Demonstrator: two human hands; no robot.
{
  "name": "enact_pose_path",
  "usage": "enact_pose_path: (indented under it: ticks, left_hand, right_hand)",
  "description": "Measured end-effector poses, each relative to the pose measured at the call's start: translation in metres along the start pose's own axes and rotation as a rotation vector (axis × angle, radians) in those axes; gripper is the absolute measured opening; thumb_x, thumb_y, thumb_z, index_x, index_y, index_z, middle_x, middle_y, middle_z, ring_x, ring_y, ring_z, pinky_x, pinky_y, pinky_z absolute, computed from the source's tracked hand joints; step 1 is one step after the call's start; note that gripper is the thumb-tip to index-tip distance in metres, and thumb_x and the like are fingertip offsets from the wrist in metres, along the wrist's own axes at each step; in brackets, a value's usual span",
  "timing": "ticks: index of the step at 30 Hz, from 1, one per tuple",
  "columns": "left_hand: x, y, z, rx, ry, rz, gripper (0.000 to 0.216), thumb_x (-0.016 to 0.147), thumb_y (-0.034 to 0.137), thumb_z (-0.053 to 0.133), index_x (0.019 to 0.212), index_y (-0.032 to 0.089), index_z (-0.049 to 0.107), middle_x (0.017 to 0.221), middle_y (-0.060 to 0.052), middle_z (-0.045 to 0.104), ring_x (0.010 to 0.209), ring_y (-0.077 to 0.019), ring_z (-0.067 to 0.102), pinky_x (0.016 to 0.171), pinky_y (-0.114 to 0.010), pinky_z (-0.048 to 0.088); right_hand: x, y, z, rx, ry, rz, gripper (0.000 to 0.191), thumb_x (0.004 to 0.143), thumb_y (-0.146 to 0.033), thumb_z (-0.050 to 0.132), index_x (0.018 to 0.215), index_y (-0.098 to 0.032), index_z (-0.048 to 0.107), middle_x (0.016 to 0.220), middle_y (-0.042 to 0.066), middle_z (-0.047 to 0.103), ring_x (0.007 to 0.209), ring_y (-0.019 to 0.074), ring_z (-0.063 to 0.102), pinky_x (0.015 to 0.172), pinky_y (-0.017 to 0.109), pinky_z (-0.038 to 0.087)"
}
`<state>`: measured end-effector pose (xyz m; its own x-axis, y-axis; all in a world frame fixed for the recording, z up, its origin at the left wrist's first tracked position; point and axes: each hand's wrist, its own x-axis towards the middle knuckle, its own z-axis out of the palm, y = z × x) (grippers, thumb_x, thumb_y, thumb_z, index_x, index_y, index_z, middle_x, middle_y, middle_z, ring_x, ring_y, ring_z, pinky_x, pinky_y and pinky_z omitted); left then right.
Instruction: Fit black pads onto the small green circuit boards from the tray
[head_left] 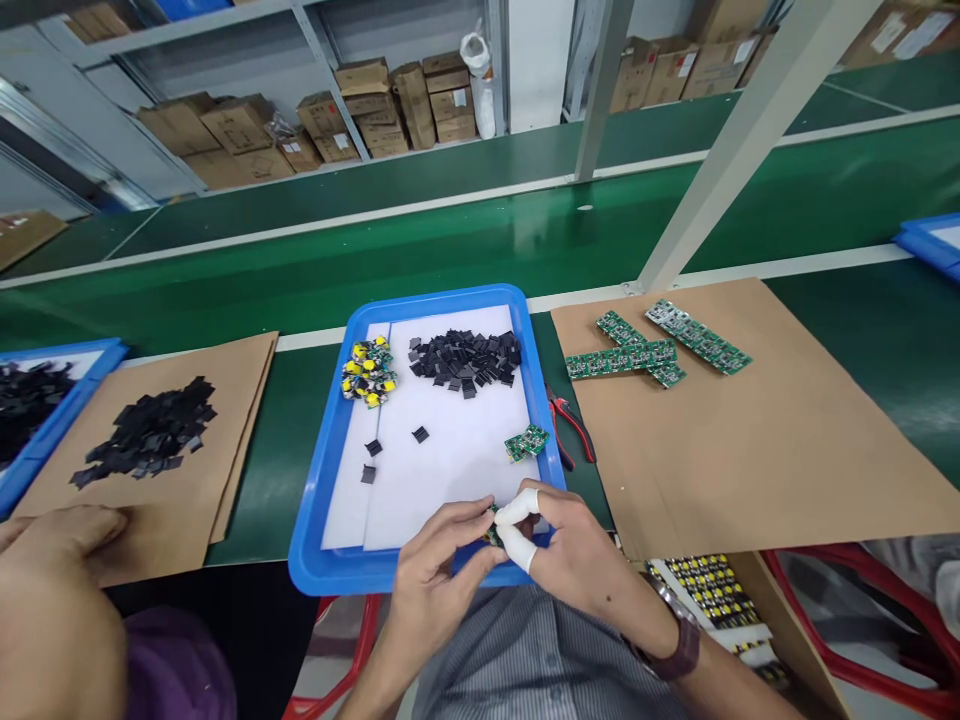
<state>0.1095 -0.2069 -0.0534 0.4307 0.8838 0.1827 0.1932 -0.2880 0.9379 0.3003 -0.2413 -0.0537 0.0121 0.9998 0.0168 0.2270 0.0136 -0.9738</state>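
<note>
My left hand (439,570) and my right hand (570,555) meet over the near rim of a blue tray (319,470). Together they pinch a small green circuit board (493,530), mostly hidden by the fingers. White finger cots cover two right fingers. On the tray's white sheet lie a heap of small black squares (465,358), a cluster of yellow and green parts (367,372), a loose green board (526,442) and three stray black squares.
Red-handled cutters (571,428) lie right of the tray. Green board strips (656,345) rest on brown cardboard (750,450) at right. Another person's arm (52,590) is at lower left beside a cardboard with black squares (146,432). A rack of yellow parts (712,590) sits below the table edge.
</note>
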Motion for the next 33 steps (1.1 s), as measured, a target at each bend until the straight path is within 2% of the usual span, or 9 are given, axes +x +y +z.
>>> enact_pose_path:
  ticks: [3, 6, 9, 12, 18, 23, 29, 31, 33]
  left_hand:
    - [-0.001, 0.002, 0.001, -0.007, 0.014, -0.029, 0.036, 0.082, 0.012, 0.082, 0.115, 0.028, 0.079, 0.118, -0.010, 0.077, 0.108, -0.0248, 0.074, 0.093, -0.036, 0.063]
    - [0.000, 0.003, 0.000, -0.091, 0.020, -0.126, 0.033, 0.083, 0.016, 0.082, 0.114, 0.026, 0.079, 0.119, -0.011, 0.077, 0.111, -0.0266, 0.074, 0.091, -0.036, 0.064]
    - [0.001, 0.003, -0.002, -0.175, -0.027, -0.213, 0.031, 0.086, 0.019, 0.080, 0.116, 0.025, 0.079, 0.125, -0.013, 0.075, 0.115, -0.0297, 0.072, 0.092, -0.039, 0.064]
    - [0.001, 0.002, -0.002, -0.223, -0.077, -0.218, 0.038, 0.083, 0.019, 0.082, 0.120, 0.026, 0.077, 0.132, -0.013, 0.071, 0.122, -0.0324, 0.068, 0.092, -0.041, 0.064]
    - [0.002, 0.003, 0.003, -0.194, -0.038, -0.280, 0.029, 0.088, 0.022, 0.077, 0.116, 0.021, 0.076, 0.120, -0.012, 0.075, 0.108, -0.0279, 0.074, 0.092, -0.038, 0.064]
    - [-0.004, -0.001, 0.002, -0.060, -0.077, -0.207, 0.030, 0.092, 0.020, 0.073, 0.122, 0.025, 0.074, 0.125, -0.010, 0.074, 0.113, -0.0267, 0.072, 0.095, -0.037, 0.062]
    - [-0.005, -0.002, 0.002, 0.048, -0.045, -0.098, 0.032, 0.092, 0.015, 0.072, 0.121, 0.028, 0.074, 0.121, -0.008, 0.076, 0.112, -0.0241, 0.072, 0.094, -0.034, 0.060]
    - [-0.005, -0.001, 0.003, 0.051, -0.020, -0.102, 0.034, 0.091, 0.016, 0.072, 0.124, 0.027, 0.073, 0.122, -0.009, 0.075, 0.112, -0.0248, 0.071, 0.092, -0.034, 0.060]
    - [-0.005, -0.002, 0.004, 0.002, -0.002, -0.139, 0.036, 0.092, 0.018, 0.071, 0.127, 0.026, 0.071, 0.124, -0.010, 0.074, 0.112, -0.0254, 0.071, 0.092, -0.035, 0.061]
  right_hand:
    - [0.003, -0.003, -0.003, 0.044, -0.021, 0.012, 0.015, 0.081, -0.006, 0.065, 0.075, -0.020, 0.067, 0.074, -0.003, 0.060, 0.065, 0.0123, 0.054, 0.060, 0.024, 0.042]
    - [0.005, -0.005, -0.005, 0.091, -0.023, -0.002, 0.013, 0.083, -0.009, 0.066, 0.079, -0.020, 0.071, 0.074, -0.002, 0.065, 0.065, 0.0127, 0.058, 0.061, 0.024, 0.045]
    - [0.005, -0.005, -0.005, 0.105, -0.012, -0.042, 0.017, 0.083, -0.008, 0.065, 0.086, -0.021, 0.075, 0.078, 0.000, 0.070, 0.070, 0.0141, 0.063, 0.064, 0.024, 0.049]
    - [0.004, -0.003, -0.005, 0.114, 0.007, -0.041, 0.021, 0.083, -0.007, 0.064, 0.092, -0.022, 0.076, 0.079, -0.001, 0.070, 0.070, 0.0141, 0.065, 0.066, 0.024, 0.051]
    - [0.003, -0.006, -0.005, 0.135, 0.000, -0.033, 0.019, 0.083, -0.006, 0.064, 0.087, -0.022, 0.074, 0.081, 0.000, 0.068, 0.073, 0.0141, 0.065, 0.068, 0.024, 0.052]
    - [0.000, -0.011, -0.006, 0.031, -0.047, 0.002, 0.019, 0.087, -0.005, 0.060, 0.086, -0.021, 0.070, 0.081, -0.001, 0.065, 0.073, 0.0141, 0.061, 0.065, 0.024, 0.048]
    - [0.001, -0.008, -0.005, -0.147, -0.066, -0.081, 0.022, 0.086, -0.003, 0.058, 0.074, -0.021, 0.059, 0.078, 0.000, 0.057, 0.069, 0.0147, 0.055, 0.060, 0.026, 0.044]
    - [0.000, -0.003, -0.002, -0.082, -0.036, -0.061, 0.017, 0.091, -0.007, 0.059, 0.085, -0.021, 0.066, 0.080, 0.000, 0.060, 0.070, 0.0149, 0.058, 0.062, 0.026, 0.048]
    - [-0.004, 0.001, 0.000, 0.057, 0.020, -0.041, 0.021, 0.093, -0.012, 0.063, 0.109, -0.024, 0.069, 0.087, 0.000, 0.067, 0.076, 0.0157, 0.065, 0.071, 0.028, 0.055]
